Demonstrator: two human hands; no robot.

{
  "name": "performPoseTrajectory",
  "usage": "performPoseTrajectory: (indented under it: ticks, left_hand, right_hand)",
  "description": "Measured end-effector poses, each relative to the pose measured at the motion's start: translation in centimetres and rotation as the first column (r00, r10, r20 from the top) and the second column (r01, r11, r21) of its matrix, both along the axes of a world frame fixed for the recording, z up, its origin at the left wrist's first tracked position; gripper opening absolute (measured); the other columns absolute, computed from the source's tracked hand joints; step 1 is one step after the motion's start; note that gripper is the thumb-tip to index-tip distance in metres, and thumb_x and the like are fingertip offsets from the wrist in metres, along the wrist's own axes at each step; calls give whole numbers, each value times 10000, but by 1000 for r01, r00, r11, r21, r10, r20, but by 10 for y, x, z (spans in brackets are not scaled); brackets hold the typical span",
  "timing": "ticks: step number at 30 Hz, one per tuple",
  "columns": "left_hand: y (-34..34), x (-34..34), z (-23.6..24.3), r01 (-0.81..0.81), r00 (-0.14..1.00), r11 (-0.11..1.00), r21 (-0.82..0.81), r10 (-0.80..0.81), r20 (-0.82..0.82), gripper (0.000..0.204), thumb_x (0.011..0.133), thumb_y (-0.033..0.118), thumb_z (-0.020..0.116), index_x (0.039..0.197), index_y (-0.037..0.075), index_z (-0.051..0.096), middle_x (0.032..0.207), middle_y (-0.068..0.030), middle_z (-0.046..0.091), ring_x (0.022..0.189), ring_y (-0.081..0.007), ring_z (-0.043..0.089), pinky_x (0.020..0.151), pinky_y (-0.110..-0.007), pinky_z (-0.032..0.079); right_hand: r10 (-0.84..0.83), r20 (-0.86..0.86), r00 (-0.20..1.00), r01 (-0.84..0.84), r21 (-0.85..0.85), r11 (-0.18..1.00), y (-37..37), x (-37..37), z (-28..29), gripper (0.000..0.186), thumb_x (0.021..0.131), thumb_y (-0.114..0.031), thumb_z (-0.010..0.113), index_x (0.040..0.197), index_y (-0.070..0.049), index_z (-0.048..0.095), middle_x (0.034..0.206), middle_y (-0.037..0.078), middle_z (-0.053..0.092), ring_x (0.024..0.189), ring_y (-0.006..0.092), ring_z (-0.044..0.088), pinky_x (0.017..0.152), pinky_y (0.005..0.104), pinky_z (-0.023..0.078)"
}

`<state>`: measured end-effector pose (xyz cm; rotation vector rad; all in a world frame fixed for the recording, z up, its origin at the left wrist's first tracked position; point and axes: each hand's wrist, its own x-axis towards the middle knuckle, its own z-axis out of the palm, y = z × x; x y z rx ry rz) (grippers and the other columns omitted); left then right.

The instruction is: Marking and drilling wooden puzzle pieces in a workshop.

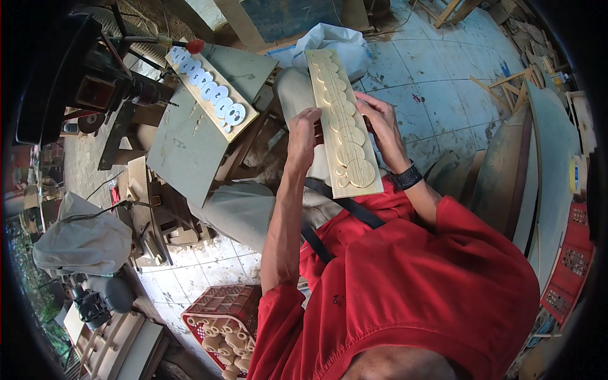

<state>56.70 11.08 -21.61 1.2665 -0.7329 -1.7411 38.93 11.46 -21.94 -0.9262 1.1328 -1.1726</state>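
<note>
A long pale wooden board (330, 95) is held up in front of me, slanting away from my lap. A caterpillar outline of rounded segments is cut into its face, with a curled-antenna head at the near end. My left hand (303, 142) grips its left edge, the thumb against the side. On the opposite edge, my right hand (382, 130) is closed round the board, with a dark watch on that wrist. The fingers under the board are hidden. To the left, a similar board (249, 118) bearing white numbered caterpillar segments (204, 82) lies on a grey tabletop (183, 142).
A drill press (142, 95) with its bit over the grey top stands at the left. A red crate (237, 297) of turned wooden pieces sits on the tiles below. Sheet panels (506, 171) and another red crate (573, 259) are at the right. A white sack (332, 41) lies ahead.
</note>
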Motion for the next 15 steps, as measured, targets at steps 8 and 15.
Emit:
performPoseTrajectory:
  ticks: [8, 15]
  left_hand:
    - [28, 14, -25, 56, 951, 994, -91, -25, 309, 362, 936, 217, 495, 1143, -61, 599, 873, -120, 679, 745, -156, 637, 671, -328, 536]
    - [25, 8, -11, 87, 754, 925, -369, 181, 631, 460, 836, 23, 493, 1293, -21, 467, 1070, -142, 608, 868, -184, 633, 728, -332, 538]
  right_hand:
    - [28, -298, 954, -52, -73, 996, 16, -3, -24, 404, 947, -186, 598, 1323, -43, 571, 811, -7, 650, 668, 21, 553, 588, 182, 445]
    - [-123, -613, 781, -99, -315, 944, -21, -3, -25, 329, 931, -213, 631, 1218, -50, 644, 875, 74, 697, 752, 158, 647, 682, 245, 510]
